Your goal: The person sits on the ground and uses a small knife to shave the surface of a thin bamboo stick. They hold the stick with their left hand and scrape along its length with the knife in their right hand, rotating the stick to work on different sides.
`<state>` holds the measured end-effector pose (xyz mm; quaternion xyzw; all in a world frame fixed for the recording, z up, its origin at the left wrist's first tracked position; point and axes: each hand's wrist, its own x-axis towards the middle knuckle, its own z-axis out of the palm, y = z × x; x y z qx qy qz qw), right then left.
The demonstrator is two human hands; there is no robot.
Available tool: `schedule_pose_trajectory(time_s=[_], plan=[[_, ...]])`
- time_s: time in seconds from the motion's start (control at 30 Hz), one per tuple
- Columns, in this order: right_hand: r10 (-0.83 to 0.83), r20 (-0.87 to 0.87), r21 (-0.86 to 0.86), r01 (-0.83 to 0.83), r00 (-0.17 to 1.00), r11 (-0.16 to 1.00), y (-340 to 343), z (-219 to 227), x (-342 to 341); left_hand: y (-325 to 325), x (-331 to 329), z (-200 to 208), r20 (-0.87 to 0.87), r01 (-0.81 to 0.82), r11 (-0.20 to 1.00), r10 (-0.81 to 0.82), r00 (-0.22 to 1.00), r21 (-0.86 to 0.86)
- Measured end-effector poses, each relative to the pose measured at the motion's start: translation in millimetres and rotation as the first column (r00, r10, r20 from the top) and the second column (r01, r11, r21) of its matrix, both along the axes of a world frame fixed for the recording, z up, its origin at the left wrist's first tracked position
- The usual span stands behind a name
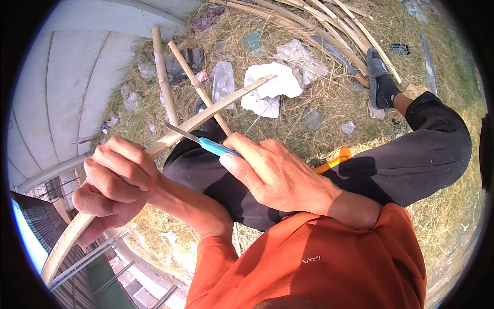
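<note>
My left hand [116, 183] is wrapped around a long, pale bamboo strip [221, 104], which runs from the lower left up across my legs to the middle of the ground ahead. In my right hand [280, 172] is a knife [216, 147] with a bright blue handle. Its thin grey blade lies across the strip, a short way beyond my left fist, and appears to touch it. The fingers of my right hand are closed on the handle, with the thumb along its near side.
Bamboo poles [162, 72] lean by the grey wall [67, 98] at left. Split bamboo lengths [355, 31] lie at the far right beside a dark-bladed tool [334, 50]. White broken slabs [275, 82] and plastic scraps litter the dry grass. An orange curved object [334, 159] rests by my right thigh.
</note>
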<state>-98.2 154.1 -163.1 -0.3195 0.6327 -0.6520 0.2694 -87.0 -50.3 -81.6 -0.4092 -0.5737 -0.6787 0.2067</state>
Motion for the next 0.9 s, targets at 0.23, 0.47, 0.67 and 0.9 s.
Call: schedule_pose_trajectory(time_s=[0.23, 0.47, 0.67, 0.9], plan=[[-0.122, -0.325, 0.423, 0.26, 0.938, 0.868, 5, -30, 0, 6, 2, 1, 0.001, 0.021, 1.0, -0.021, 1.0, 0.01], [-0.096, -0.188, 0.25, 0.142, 0.977, 0.958, 6, 4, 6, 6, -4, -3, 0.005, -0.005, 1.0, 0.005, 1.0, -0.023], [-0.096, -0.174, 0.341, 0.152, 0.98, 0.928, 5, -6, 4, 9, -1, -1, 0.006, -0.009, 0.999, 0.009, 1.0, -0.05], [-0.051, -0.319, 0.387, 0.18, 0.946, 0.904, 9, -1, 0, 8, 1, -1, -0.008, 0.036, 0.997, -0.037, 0.999, -0.062]])
